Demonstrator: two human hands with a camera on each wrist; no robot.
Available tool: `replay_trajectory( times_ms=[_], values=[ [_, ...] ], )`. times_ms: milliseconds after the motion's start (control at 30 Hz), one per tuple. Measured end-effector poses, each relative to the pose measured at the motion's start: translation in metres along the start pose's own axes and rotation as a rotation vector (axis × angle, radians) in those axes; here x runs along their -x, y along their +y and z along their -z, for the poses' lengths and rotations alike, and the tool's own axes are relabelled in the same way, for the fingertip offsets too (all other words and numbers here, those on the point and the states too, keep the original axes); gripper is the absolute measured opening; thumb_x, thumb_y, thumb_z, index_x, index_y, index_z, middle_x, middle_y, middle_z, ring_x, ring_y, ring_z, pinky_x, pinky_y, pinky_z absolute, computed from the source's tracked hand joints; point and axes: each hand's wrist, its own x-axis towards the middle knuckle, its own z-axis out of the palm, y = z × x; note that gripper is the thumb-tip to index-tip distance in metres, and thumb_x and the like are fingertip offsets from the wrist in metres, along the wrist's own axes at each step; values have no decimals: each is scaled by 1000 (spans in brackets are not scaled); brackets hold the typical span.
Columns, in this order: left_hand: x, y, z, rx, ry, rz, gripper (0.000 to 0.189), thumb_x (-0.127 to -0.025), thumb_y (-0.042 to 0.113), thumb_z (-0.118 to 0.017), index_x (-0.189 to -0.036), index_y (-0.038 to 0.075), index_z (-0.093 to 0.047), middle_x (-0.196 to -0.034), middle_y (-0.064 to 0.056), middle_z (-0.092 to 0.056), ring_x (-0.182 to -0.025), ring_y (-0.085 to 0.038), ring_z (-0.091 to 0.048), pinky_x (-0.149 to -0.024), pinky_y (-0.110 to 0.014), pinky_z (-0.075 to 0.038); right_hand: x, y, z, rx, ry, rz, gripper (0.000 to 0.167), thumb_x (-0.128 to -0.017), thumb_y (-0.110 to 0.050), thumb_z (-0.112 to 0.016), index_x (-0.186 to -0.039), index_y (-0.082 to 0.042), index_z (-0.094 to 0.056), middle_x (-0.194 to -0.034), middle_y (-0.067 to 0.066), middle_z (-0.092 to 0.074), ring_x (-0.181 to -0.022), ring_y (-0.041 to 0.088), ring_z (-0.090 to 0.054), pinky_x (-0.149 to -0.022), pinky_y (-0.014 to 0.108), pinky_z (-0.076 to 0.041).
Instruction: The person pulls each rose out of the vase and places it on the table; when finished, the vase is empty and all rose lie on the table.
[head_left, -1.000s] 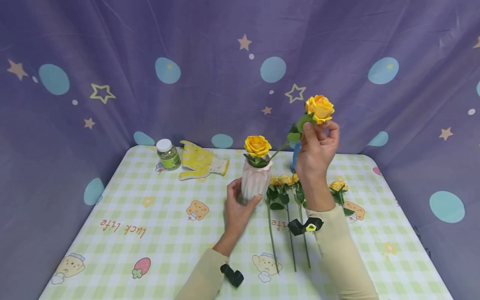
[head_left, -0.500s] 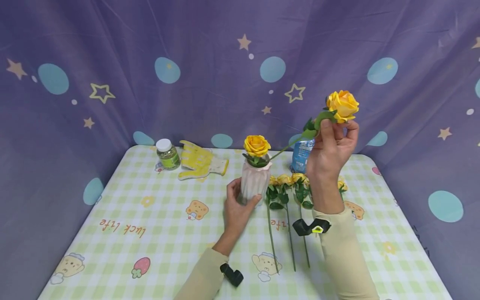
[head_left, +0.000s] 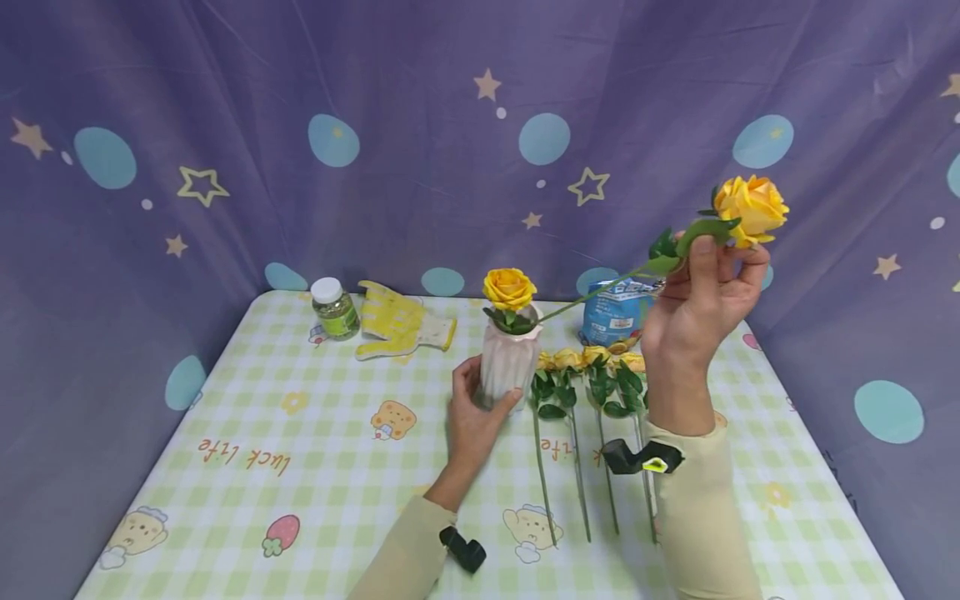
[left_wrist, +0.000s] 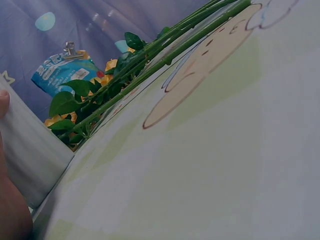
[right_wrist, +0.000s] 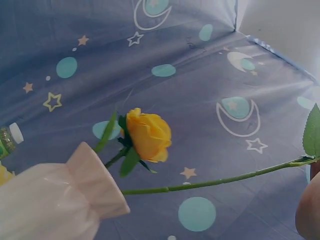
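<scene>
My left hand [head_left: 477, 429] grips the lower part of a pale pink, ribbed vase [head_left: 512, 367], its thumb across the front. One yellow rose [head_left: 510, 288] stands in the vase, its bloom just above the rim. Up and to the right, my right hand [head_left: 701, 312] pinches a second yellow rose [head_left: 752, 208] just below the bloom, by the leaves. That rose leans far over, and in the right wrist view its green stem [right_wrist: 225, 179] runs down to the vase mouth [right_wrist: 117, 200]. The stem's lower end is hidden by the rim.
Several yellow roses [head_left: 567, 360] lie side by side on the checked tablecloth [head_left: 322, 500], right of the vase. Behind them stands a blue bag [head_left: 609, 315] with a metal clip [left_wrist: 70, 50]. A white-lidded jar [head_left: 337, 310] and a yellow glove [head_left: 405, 321] are at the back left.
My right hand has moved right and slightly up with the rose, whose stem now slants lower. The blue bag has come into sight behind it. My left hand and the vase have barely moved.
</scene>
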Motion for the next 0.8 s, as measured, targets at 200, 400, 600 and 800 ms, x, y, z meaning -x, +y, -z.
replay_trajectory(
  times_ms=[200,400,600,800],
  values=[
    [0,-1,0,9,1,1,74,-90,16,-94,-151,10,-53,-155,-11,-63,-148,-31,-56,-127,-55,-37,-9,-10,1,7,33,33,23,-100,18,-67,-114,6,-52,-102,25,-68,-77,31,-71,-72,36,-64],
    [0,0,-1,3,1,-3,73,-89,16,-94,-150,9,-54,-154,-11,-64,-148,-31,-56,-127,-56,-38,-15,-20,5,-2,69,61,23,-99,17,-66,-113,6,-53,-106,24,-65,-77,31,-69,-68,36,-61],
    [0,-1,-2,-11,4,5,75,-90,17,-94,-151,9,-52,-155,-12,-63,-149,-31,-55,-127,-55,-38,-17,-27,11,11,64,82,25,-96,19,-68,-112,8,-53,-100,26,-67,-77,32,-69,-69,37,-62],
    [-1,-3,-2,-9,6,19,75,-90,18,-95,-152,11,-52,-156,-10,-62,-150,-29,-55,-128,-53,-37,-11,-30,17,31,26,63,33,-92,20,-73,-111,10,-49,-105,29,-68,-74,33,-69,-69,36,-63]
  ],
)
